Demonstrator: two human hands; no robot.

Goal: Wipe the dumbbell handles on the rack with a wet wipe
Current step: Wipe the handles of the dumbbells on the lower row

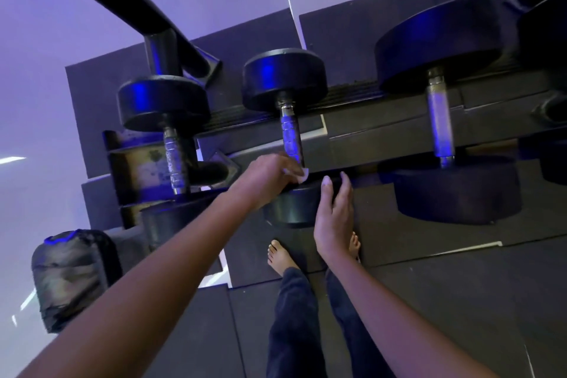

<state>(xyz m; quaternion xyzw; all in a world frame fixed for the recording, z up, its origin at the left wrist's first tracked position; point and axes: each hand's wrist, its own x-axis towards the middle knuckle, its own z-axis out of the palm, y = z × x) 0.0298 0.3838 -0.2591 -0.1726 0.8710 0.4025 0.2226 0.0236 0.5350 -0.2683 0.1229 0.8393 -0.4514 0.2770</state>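
Left hand (270, 176) pinching wet wipe (304, 175) at middle dumbbell handle (291, 135), right hand (334, 215) released, fingers straight, rack (383, 138) holding three dumbbells (438, 49)

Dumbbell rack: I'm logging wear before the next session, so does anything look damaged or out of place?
The rack's left end panel shows a tan patch speckled with dark spots, like worn or rusted paint. The left dumbbell handle beside it looks mottled too. Nothing seems spilled or askew.
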